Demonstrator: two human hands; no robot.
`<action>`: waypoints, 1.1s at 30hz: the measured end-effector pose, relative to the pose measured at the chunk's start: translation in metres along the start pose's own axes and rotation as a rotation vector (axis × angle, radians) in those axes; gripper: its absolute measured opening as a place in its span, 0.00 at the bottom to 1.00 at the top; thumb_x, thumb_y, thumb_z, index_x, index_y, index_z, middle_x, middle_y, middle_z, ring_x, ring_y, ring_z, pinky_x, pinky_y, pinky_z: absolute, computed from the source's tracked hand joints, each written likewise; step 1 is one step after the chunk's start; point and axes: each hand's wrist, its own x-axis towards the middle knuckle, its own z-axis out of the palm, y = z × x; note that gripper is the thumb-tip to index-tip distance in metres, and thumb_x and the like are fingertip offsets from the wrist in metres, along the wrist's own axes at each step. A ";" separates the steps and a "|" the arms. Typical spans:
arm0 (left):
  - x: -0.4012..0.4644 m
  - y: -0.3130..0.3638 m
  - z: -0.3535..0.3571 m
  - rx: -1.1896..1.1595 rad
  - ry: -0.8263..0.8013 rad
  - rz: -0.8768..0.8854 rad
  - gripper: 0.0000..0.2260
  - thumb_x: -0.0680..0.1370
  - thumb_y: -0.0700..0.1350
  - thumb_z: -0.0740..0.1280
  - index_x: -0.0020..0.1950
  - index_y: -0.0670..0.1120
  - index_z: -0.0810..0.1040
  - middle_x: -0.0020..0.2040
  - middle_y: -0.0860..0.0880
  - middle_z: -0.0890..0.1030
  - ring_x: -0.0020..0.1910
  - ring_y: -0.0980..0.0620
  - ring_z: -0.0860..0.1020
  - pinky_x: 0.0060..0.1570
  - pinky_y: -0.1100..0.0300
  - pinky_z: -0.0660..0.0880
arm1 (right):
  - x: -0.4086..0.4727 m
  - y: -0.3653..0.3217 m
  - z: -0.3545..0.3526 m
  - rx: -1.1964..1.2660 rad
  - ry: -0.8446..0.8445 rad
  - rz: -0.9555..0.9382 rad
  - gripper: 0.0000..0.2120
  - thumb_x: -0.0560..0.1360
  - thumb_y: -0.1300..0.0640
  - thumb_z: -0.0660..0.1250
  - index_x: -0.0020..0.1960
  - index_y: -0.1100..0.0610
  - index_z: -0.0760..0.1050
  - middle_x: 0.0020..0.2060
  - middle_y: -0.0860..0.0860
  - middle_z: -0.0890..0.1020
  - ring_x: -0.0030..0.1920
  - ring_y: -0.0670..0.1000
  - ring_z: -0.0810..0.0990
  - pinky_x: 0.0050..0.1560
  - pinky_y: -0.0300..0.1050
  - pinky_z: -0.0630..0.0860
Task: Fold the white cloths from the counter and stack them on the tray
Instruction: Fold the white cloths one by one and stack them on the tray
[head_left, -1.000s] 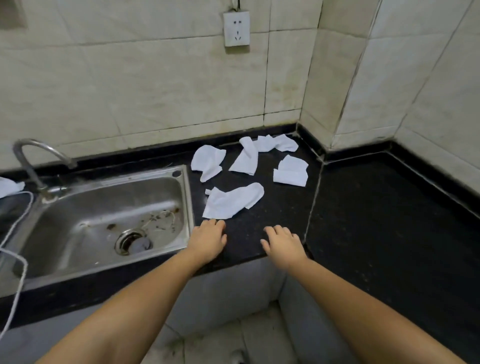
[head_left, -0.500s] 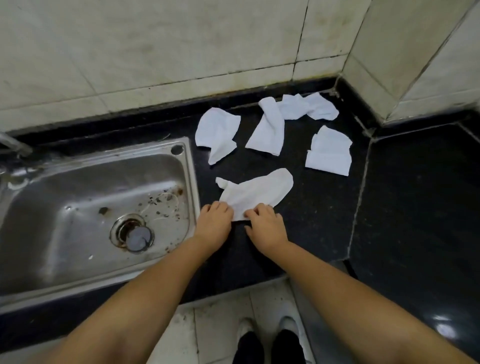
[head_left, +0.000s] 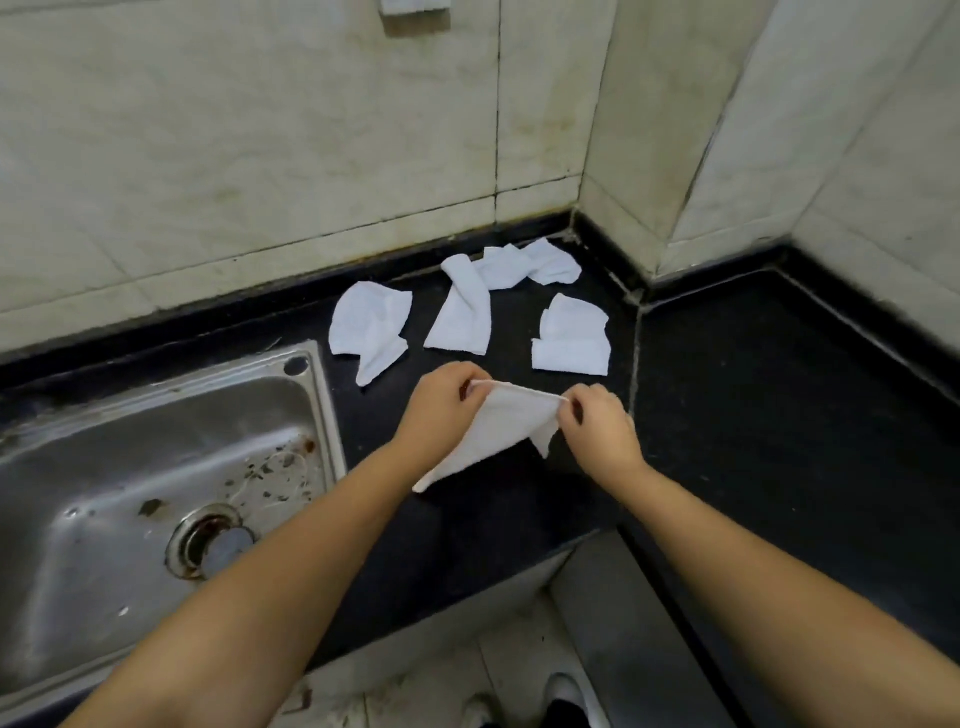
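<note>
A white cloth (head_left: 501, 428) hangs stretched between my hands just above the black counter (head_left: 753, 415). My left hand (head_left: 441, 410) pinches its upper left corner and my right hand (head_left: 597, 431) pinches the upper right corner. Behind them several more white cloths lie crumpled on the counter: one at the left (head_left: 371, 327), a long one in the middle (head_left: 462, 312), one against the wall (head_left: 540, 265), and one at the right (head_left: 571, 338). No tray is in view.
A steel sink (head_left: 156, 467) with debris near its drain sits to the left. Tiled walls (head_left: 260, 130) close off the back and the right corner. The counter's front edge runs below my forearms, with the floor and my shoes beneath.
Both hands have taken the nearest cloth by its corners and lifted it off the counter. The camera has tilted and moved closer.
</note>
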 end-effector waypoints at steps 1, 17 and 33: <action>0.007 0.014 0.000 -0.038 0.006 0.021 0.05 0.78 0.43 0.64 0.46 0.45 0.80 0.43 0.52 0.80 0.42 0.56 0.76 0.42 0.68 0.69 | 0.002 0.006 -0.016 0.030 0.035 0.020 0.09 0.77 0.56 0.58 0.40 0.57 0.72 0.40 0.50 0.73 0.44 0.53 0.74 0.50 0.53 0.73; 0.092 0.167 0.094 -0.522 -0.075 -0.028 0.06 0.78 0.41 0.63 0.44 0.47 0.78 0.41 0.51 0.78 0.44 0.53 0.76 0.49 0.57 0.74 | -0.002 0.152 -0.235 0.308 0.494 0.280 0.06 0.77 0.55 0.62 0.47 0.55 0.77 0.41 0.49 0.79 0.41 0.48 0.75 0.36 0.41 0.68; -0.025 0.076 0.187 -0.140 -0.923 -0.259 0.04 0.78 0.42 0.66 0.48 0.46 0.80 0.46 0.50 0.82 0.46 0.55 0.80 0.47 0.63 0.76 | -0.168 0.279 -0.128 0.363 -0.184 0.529 0.04 0.74 0.62 0.67 0.42 0.55 0.75 0.35 0.48 0.77 0.37 0.46 0.74 0.44 0.42 0.71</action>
